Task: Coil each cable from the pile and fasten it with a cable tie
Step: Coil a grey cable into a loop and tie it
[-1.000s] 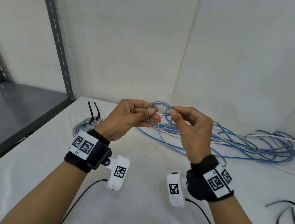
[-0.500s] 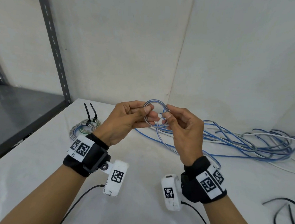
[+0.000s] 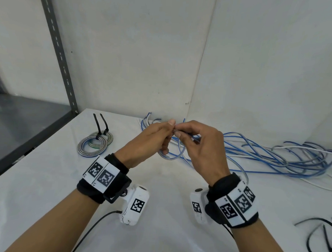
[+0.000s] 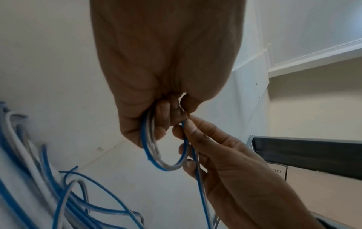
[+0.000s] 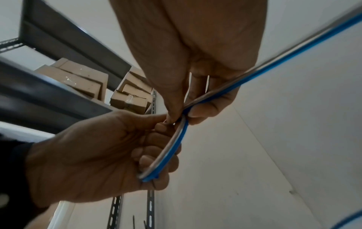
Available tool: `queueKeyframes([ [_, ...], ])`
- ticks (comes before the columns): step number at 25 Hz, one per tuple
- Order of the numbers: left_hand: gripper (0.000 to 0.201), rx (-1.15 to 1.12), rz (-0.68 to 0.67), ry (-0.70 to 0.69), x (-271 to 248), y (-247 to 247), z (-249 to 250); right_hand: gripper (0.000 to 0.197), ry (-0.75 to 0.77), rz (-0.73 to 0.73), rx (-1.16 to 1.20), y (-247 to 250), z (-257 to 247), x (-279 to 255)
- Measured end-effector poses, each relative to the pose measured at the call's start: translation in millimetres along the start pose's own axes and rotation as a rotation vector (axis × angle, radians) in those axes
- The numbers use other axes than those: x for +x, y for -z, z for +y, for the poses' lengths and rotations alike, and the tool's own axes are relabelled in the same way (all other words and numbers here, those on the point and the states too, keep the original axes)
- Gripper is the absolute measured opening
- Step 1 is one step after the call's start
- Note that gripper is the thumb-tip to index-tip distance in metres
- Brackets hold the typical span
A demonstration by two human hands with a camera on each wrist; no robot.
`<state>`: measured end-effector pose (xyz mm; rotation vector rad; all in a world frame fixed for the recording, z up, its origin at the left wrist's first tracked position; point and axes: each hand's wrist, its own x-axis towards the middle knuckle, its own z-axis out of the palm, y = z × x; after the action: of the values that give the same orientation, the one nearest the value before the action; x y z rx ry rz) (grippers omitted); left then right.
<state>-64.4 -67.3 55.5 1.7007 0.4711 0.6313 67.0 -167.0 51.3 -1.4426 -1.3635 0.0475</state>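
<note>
A small coil (image 3: 170, 154) of one blue and grey cable is held above the white table (image 3: 156, 230) by the left hand (image 3: 151, 142), whose fingers are curled through it. The free strand is pinched by the right hand (image 3: 202, 146) just beside. The loose cable pile (image 3: 274, 157) is spread to the right, against the wall. Two tied coils (image 3: 95, 144) are laid at the left, near the table edge, and loose black cable ties (image 3: 321, 241) at the right edge.

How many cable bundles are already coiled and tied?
2, overlapping on the table at far left: the front coil and the rear coil, each with a black tie.
</note>
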Motion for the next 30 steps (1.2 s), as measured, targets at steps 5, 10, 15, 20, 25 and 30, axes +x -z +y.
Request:
queueKeyframes([
  [5,0.038,-0.166,0.120,-0.126,2.3,5.6,1.8,0.003,-0.109,0.078,0.162,13.8,-4.3,6.8],
  [10,0.041,-0.425,0.202,-0.178,7.0,1.0,0.7,0.006,-0.225,0.056,0.463,-1.2,-8.0,-0.6],
  [15,0.042,-0.504,0.148,-0.028,7.9,7.5,4.8,0.006,-0.216,0.134,0.463,-9.0,-4.5,1.0],
  [20,0.049,-0.147,-0.109,0.169,1.7,5.5,-2.2,0.007,-0.055,-0.245,0.123,16.9,6.4,1.9],
  [25,0.044,-0.210,0.005,-0.042,2.9,4.8,-1.4,0.007,-0.098,-0.072,0.179,28.2,5.9,9.1],
  [30,0.045,-0.386,0.213,-0.211,7.3,7.4,2.6,0.007,-0.223,0.072,0.432,2.8,-1.7,0.1],
])
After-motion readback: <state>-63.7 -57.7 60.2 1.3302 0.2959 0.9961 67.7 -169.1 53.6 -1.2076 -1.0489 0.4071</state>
